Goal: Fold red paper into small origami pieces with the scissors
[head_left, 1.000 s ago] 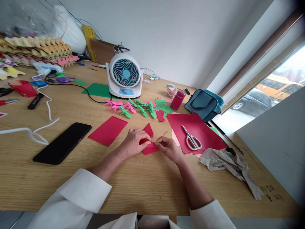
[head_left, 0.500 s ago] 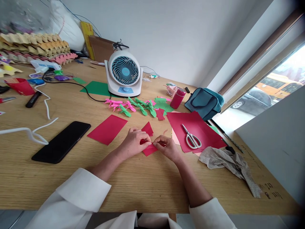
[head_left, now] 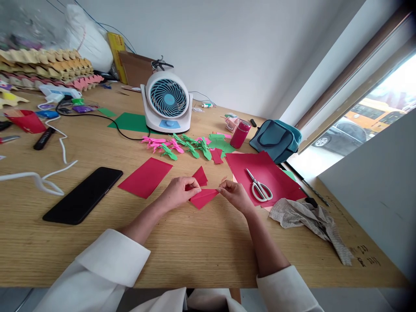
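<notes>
Between my hands is a small folded piece of red paper (head_left: pixel 204 198), its lower edge coming to a point toward me. My left hand (head_left: pixel 178 191) pinches its left end between thumb and fingers. At its right corner, my right hand (head_left: pixel 234 196) closes thumb and fingertips on the paper. Just behind lies another folded red paper piece (head_left: pixel 200 176), standing up in a triangle. A flat red sheet (head_left: pixel 146 177) rests to the left of my left hand. White-handled scissors (head_left: pixel 259 187) lie on a stack of red sheets (head_left: pixel 276 173) to the right.
Pink and green folded paper figures (head_left: pixel 191 147) sit in front of a white fan (head_left: pixel 169 99). A black phone (head_left: pixel 83 195) lies at left. On the right are a red bottle (head_left: pixel 240 134), a teal bag (head_left: pixel 276 139) and a crumpled cloth (head_left: pixel 308 219).
My hands have moved apart, the right one sliding toward the paper's right corner. More of the red paper's upper edge shows between them. The view has shifted slightly.
</notes>
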A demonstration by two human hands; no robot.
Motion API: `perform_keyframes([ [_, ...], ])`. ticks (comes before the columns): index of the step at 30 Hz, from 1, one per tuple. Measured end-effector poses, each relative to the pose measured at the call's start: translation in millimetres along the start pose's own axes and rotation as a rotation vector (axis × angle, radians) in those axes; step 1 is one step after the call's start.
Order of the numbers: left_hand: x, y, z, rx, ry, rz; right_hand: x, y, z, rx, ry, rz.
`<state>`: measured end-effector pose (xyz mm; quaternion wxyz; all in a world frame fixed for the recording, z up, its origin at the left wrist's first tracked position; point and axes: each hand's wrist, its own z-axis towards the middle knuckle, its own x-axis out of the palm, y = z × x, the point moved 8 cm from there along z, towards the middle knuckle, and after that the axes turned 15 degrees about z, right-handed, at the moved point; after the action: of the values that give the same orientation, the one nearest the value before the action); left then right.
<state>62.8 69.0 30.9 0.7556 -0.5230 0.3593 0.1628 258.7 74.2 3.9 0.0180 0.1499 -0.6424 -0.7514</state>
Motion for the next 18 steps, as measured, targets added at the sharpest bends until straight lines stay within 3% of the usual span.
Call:
perform_keyframes([
  [5, 2.3, 3.6, 0.7, -0.025, 0.019, -0.126, -4.3, 4.7, 0.5, 0.017, -0.037, 0.177],
  [10, -5.8, 7.2, 0.3, -0.090, -0.030, -0.162, -16.8, 13.1, -3.6, -0.007, -0.261, 0.312],
  [12, -6.6, 9.1, 0.4, -0.117, -0.052, -0.174, -10.1, 14.7, -4.3, -0.011, -0.265, 0.377],
  [18, 2.5, 4.3, -0.5, -0.093, -0.067, -0.209, 31.4, 12.4, -3.7, 0.044, -0.113, 0.492],
])
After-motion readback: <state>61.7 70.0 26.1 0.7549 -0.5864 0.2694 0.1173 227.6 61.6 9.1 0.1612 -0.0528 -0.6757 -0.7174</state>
